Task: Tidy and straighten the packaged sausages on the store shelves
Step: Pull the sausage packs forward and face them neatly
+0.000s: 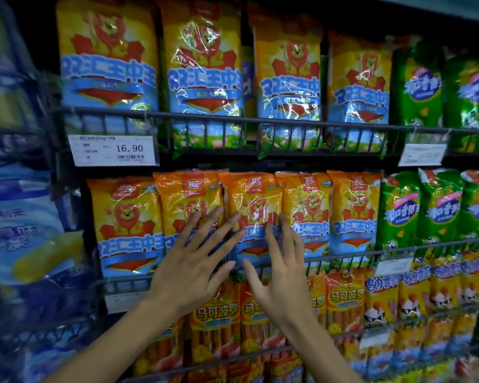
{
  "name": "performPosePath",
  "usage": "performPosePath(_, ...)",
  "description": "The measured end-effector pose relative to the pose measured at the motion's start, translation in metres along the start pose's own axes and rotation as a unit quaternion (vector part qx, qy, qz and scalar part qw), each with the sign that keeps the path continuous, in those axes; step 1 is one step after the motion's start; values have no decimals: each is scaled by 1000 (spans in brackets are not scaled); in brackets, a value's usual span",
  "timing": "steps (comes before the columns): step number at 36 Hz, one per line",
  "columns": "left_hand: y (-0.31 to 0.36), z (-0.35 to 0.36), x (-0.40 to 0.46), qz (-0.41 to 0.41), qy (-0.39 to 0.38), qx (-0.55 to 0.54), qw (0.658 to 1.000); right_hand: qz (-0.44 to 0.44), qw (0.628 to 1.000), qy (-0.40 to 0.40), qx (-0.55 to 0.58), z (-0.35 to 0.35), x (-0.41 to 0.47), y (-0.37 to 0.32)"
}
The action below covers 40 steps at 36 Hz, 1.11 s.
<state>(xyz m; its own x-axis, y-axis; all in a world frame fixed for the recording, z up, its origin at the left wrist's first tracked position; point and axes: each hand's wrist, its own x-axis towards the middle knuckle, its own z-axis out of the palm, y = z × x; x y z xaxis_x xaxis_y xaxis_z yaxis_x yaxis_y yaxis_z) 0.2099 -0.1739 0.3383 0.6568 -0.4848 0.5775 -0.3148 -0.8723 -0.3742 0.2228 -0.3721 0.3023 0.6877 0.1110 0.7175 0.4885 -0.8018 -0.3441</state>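
Both hands are raised to the middle shelf, fingers spread wide and holding nothing. Left hand (190, 268) lies flat with its fingertips (196, 215) on the second orange lion packet (190, 200), and its longer fingers reach across to the third lion packet (250, 205). Right hand (281, 275) stands just beside it, palm turned toward the left hand, its fingertips at the seam between that third packet and the fourth lion packet (307, 214). The packets stand upright, overlapping at their edges, behind a wire rail (343, 257) that passes behind both hands. Above the hands a taller row of lion packets (205, 78) fills the upper shelf, with a price tag (112, 150) up to the left. Below the wrists hang red sausage packs (216, 322). Green packets (398, 214) sit well to the right.
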Motion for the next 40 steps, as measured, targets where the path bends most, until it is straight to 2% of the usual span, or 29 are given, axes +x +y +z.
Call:
performPosePath(5,-3,5,-3,7,15,-3,1000,-30,999,5,23,-13,1,7)
performPosePath(12,3,-5,17,-3,38,-36,999,-97,995,27,-4,-26,28,7)
performPosePath(18,-5,-9,39,-22,36,-11,999,-128,991,29,-10,-19,62,7)
performPosePath(34,-12,-12,65,-75,23,5,997,-120,983,120,-71,-14,87,9)
performPosePath(40,-15,-25,71,-98,4,-42,994,-96,987,94,-88,-20,85,2)
